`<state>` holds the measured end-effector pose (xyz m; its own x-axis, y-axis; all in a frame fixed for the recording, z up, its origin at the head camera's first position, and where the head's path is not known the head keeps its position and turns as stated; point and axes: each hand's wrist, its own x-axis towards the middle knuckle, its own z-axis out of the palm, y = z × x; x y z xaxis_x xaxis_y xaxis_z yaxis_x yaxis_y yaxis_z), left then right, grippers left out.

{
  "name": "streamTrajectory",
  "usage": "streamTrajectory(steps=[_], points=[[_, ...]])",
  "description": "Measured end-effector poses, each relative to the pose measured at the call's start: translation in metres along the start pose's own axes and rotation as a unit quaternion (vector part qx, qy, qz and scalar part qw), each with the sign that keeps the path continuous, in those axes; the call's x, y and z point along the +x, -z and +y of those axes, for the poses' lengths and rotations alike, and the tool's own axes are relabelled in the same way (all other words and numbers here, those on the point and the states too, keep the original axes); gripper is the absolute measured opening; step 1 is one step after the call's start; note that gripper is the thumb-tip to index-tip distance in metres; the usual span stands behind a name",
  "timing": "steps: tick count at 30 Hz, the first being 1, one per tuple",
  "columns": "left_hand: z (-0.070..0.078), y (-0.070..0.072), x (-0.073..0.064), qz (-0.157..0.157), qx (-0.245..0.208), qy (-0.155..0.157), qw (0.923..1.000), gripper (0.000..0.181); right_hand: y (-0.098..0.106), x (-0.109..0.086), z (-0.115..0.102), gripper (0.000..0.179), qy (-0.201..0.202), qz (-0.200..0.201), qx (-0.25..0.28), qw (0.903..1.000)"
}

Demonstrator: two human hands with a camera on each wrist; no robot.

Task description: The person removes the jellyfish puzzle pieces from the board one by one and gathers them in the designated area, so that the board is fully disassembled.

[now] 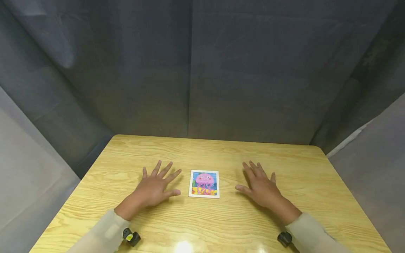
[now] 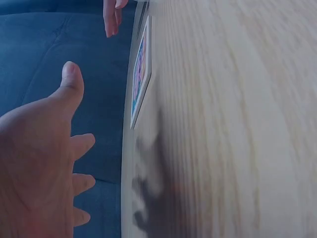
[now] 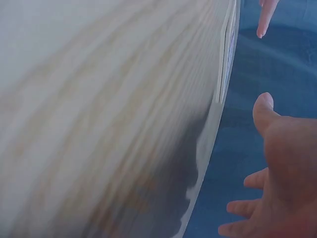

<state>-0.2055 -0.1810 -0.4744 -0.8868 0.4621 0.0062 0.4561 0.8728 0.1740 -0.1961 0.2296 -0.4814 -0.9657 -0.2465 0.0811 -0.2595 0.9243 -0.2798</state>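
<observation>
A square picture puzzle (image 1: 204, 183) with a white border and a pink jellyfish on a blue background lies flat on the wooden table (image 1: 221, 225). To its left, the left hand (image 1: 154, 188) hovers palm down with fingers spread, holding nothing. On the other side is the right hand (image 1: 261, 188), also spread and holding nothing, a little farther from the puzzle. In the left wrist view the puzzle (image 2: 141, 74) shows at a slant beyond the thumb, and the hand casts a shadow on the tabletop. Only the puzzle's edge (image 3: 225, 59) shows in the right wrist view.
Dark grey curtains (image 1: 246, 70) hang behind the table's far edge, with lighter grey cloth panels (image 1: 28, 168) at the sides. Each sleeved forearm carries a small black device (image 1: 284, 239) near the wrist. Light glares off the tabletop near its front.
</observation>
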Motion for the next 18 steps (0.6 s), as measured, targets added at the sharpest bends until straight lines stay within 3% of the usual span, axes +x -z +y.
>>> streamTrajectory(steps=[9, 18], points=[[0.01, -0.006, 0.004, -0.019, -0.008, -0.019, 0.9996, 0.073, -0.006, 0.009, -0.011, 0.092, 0.006, -0.006, 0.007, 0.9999], [0.023, -0.011, 0.006, -0.066, -0.032, -0.06, 0.9955, 0.072, -0.012, 0.018, -0.025, 0.091, 0.021, -0.008, 0.009, 0.9997]])
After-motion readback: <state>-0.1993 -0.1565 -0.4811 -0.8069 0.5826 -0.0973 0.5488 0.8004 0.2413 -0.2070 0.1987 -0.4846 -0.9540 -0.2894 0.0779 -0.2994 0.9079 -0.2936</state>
